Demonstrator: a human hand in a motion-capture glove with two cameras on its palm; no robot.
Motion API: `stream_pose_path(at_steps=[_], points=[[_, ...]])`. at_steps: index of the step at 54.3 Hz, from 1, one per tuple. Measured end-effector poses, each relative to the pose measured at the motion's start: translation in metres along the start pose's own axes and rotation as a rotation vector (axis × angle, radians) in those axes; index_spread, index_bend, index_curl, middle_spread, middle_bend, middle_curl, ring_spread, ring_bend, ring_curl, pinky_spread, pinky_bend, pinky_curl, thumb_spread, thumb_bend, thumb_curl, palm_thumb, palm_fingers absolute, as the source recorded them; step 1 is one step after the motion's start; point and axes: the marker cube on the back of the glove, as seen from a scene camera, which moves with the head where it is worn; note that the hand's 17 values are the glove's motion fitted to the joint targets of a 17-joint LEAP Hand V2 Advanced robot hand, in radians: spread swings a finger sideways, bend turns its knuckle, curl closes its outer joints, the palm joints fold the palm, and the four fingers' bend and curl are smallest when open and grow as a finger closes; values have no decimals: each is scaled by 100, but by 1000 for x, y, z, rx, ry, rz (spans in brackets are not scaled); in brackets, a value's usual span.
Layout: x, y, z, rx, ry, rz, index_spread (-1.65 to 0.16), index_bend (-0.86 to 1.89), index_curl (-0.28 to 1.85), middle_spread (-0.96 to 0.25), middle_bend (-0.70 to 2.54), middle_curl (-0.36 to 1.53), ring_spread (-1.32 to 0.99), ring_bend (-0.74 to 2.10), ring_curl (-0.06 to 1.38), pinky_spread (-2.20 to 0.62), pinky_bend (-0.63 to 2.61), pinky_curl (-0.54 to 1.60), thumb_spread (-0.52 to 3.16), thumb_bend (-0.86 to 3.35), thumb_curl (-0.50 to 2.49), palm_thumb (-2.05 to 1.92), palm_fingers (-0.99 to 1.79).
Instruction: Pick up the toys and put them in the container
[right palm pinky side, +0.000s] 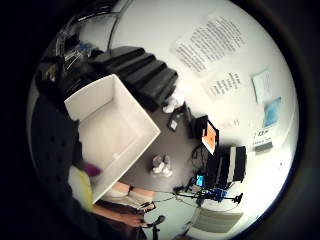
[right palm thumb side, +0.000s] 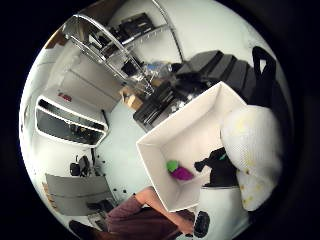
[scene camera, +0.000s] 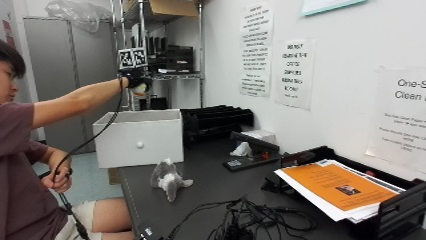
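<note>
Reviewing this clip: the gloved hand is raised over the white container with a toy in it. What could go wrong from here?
1. The gloved right hand holds a white and yellow toy high above the white container; released from there, it might bounce out or strike the rim.
2. The grey plush toy lies near the table's front edge and might be knocked off.
3. Loose cables nearby could snag.

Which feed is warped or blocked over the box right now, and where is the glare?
Both palm views bend straight edges: the white box bows in the thumb side one, where the pale toy in the gloved hand crowds the edge. The little finger side view has a dark sleeve over its rim and the wall washed out bright. The outside view is straight, soft, evenly lit; the grey toy shows plainly.
</note>
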Motion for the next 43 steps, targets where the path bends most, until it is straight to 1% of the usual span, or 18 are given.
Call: stream_pose_path(at_steps=[2, 4, 5, 6, 7, 8, 9, 11, 14, 19, 23, 26, 29, 34, 39, 43], points=[[13, 13, 9, -110, 101, 152, -34, 75, 77, -30, 103, 86, -36, 140, 74, -39, 119, 60, 32, 5, 107, 62, 83], [17, 22, 20, -238, 137, 215, -33, 63, 76, -31, 97, 85, -36, 138, 74, -39, 123, 60, 34, 4, 107, 62, 65], [17, 25, 26, -300, 139, 225, -32, 45, 73, -31, 83, 81, -36, 137, 73, -38, 132, 62, 41, 4, 107, 60, 36], [16, 27, 32, -355, 137, 231, -31, 42, 75, -31, 77, 80, -35, 139, 75, -38, 136, 64, 45, 3, 107, 57, 27], [15, 29, 38, -406, 135, 237, -29, 21, 70, -26, 61, 75, -31, 131, 73, -31, 137, 64, 60, -5, 103, 42, -27], [15, 32, 43, -457, 135, 248, -28, 17, 70, -24, 55, 73, -28, 127, 74, -29, 140, 66, 66, -6, 101, 38, -38], [14, 34, 48, -507, 141, 262, -27, 9, 65, -19, 45, 69, -24, 117, 70, -24, 140, 65, 73, -8, 97, 31, -53], [14, 39, 56, -596, 169, 285, -26, 0, 54, -11, 31, 62, -18, 96, 63, -18, 138, 60, 84, -12, 89, 18, -66], [17, 44, 60, -652, 219, 290, -24, -2, 41, -4, 16, 56, -11, 76, 55, -11, 132, 55, 93, -12, 80, 2, -67], [27, 50, 52, -615, 227, 255, -21, -4, 32, 3, 8, 47, -3, 60, 46, -3, 125, 51, 103, -9, 68, -8, -58], [42, 57, 36, -581, 231, 350, -21, -2, 26, 6, 7, 42, 1, 53, 42, 0, 118, 47, 109, -9, 60, -10, -54], [60, 71, 19, -589, 275, 418, -21, 2, 24, 7, 7, 39, 3, 49, 41, 2, 112, 45, 115, -8, 55, -11, -49], [72, 73, 9, -543, 286, 505, -20, 1, 22, 8, 7, 36, 5, 46, 39, 3, 109, 43, 118, -8, 50, -11, -47], [91, 84, -11, -580, 328, 500, -20, 1, 18, 8, 9, 32, 6, 42, 38, 4, 101, 40, 121, -8, 43, -12, -44], [125, 122, -38, -563, 351, 565, -21, 3, 16, 6, 12, 30, 5, 42, 38, 4, 90, 37, 122, -8, 37, -12, -39], [153, 162, -55, -563, 381, 618, -21, 3, 15, 4, 12, 29, 4, 41, 38, 3, 83, 35, 123, -8, 33, -12, -37]])
